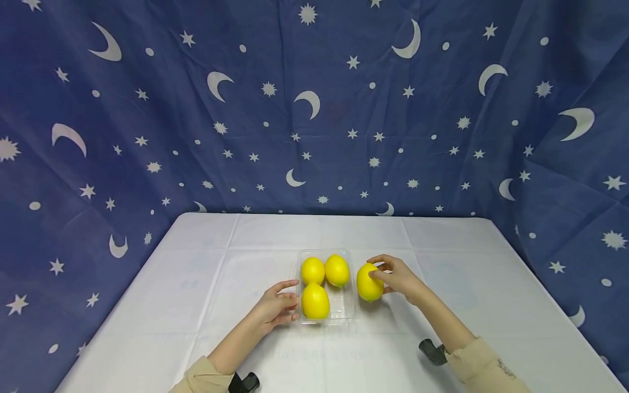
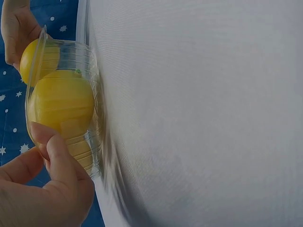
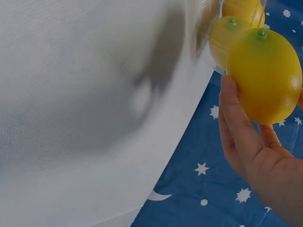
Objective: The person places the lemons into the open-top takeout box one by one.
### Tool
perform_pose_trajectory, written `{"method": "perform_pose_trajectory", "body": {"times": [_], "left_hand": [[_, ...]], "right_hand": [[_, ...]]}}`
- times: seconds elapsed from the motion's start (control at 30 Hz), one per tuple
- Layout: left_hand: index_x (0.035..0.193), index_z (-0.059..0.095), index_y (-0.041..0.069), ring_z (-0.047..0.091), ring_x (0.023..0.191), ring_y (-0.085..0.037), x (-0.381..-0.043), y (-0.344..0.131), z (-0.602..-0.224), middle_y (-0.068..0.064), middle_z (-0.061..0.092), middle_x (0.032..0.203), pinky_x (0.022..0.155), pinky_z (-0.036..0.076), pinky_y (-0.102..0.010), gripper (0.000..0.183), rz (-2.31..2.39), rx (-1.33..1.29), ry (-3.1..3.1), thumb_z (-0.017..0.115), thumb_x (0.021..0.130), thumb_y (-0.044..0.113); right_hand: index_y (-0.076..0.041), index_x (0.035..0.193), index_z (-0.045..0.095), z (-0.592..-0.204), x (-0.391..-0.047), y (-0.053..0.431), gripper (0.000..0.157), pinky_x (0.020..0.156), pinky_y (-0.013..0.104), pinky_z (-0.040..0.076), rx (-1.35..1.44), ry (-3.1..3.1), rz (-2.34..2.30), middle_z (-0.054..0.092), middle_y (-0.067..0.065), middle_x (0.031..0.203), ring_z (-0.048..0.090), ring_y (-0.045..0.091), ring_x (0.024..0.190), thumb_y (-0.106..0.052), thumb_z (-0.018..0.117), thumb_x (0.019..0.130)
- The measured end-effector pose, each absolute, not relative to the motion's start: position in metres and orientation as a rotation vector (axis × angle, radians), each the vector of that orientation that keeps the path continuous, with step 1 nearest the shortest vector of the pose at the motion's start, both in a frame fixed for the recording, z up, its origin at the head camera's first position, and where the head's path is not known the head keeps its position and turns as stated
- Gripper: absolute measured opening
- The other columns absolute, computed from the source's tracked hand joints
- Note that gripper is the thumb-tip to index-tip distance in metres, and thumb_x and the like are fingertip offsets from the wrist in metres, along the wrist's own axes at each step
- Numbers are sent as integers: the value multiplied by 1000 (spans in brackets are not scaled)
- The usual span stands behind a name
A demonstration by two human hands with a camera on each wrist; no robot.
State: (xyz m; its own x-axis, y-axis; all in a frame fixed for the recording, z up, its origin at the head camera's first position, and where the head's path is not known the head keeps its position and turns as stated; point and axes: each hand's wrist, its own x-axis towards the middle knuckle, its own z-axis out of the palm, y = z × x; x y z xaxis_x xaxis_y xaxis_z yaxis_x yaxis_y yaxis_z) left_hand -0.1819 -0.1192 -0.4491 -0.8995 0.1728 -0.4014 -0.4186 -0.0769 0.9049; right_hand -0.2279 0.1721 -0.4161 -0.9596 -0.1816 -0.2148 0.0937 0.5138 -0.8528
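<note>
In the head view, my right hand (image 1: pixel 400 278) holds a yellow lemon (image 1: pixel 369 284) just right of a clear plastic container (image 1: pixel 344 312). The right wrist view shows this lemon (image 3: pixel 265 75) lifted off the table, with fingers along its side and its green-tinged tip upward. Inside the container are three lemons: one back left (image 1: pixel 312 271), one back right (image 1: pixel 337 271) and one front left (image 1: pixel 315 301). My left hand (image 1: pixel 275 307) touches the container's left side with its fingers spread; in the left wrist view its fingertips (image 2: pixel 39 128) lie against the clear wall.
A white cloth covers the table (image 1: pixel 236 234). Behind and beside it hangs a dark blue curtain (image 1: pixel 344 164) with moons and stars. Black wrist devices (image 1: pixel 432 352) sit by both beige sleeves (image 1: pixel 472 360).
</note>
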Motion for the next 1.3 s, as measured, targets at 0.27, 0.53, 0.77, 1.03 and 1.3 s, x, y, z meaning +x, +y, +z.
{"method": "perform_pose_trajectory", "body": {"times": [0.27,0.53,0.77,1.03,1.3], "left_hand": [[136,41,3,54,72,-12,-182,-119,-450,-4,54,88,60,54,-20,50,2041,-268,1799,58,89,-1],[136,42,5,54,72,-12,-184,-120,-451,-4,54,88,59,53,-21,50,2041,-287,1801,58,89,-1],[136,42,4,54,70,-12,-184,-119,-450,-6,54,88,59,53,-21,49,2038,-288,1808,57,89,-2],[136,42,3,54,69,-11,-185,-118,-451,-1,54,84,58,53,-19,49,2048,-285,1797,56,90,-3],[136,41,5,54,70,-11,-185,-118,-452,-2,53,86,59,53,-20,50,2055,-280,1787,57,89,-2]], "right_hand": [[-3,125,54,-409,-224,169,37,69,35,60,-121,2465,-1430,52,21,117,57,25,94,-13,61,89],[-3,125,54,-406,-220,161,38,69,35,60,-185,2434,-1465,52,20,116,57,23,93,-15,62,90],[-4,124,54,-402,-218,155,37,68,33,59,-249,2425,-1462,53,20,116,58,21,89,-15,62,90],[-5,125,54,-401,-217,143,38,68,32,59,-324,2414,-1442,53,21,118,59,22,87,-14,63,89],[-5,123,56,-403,-215,134,37,65,30,57,-416,2460,-1390,56,22,116,61,19,82,-15,65,88]]}}
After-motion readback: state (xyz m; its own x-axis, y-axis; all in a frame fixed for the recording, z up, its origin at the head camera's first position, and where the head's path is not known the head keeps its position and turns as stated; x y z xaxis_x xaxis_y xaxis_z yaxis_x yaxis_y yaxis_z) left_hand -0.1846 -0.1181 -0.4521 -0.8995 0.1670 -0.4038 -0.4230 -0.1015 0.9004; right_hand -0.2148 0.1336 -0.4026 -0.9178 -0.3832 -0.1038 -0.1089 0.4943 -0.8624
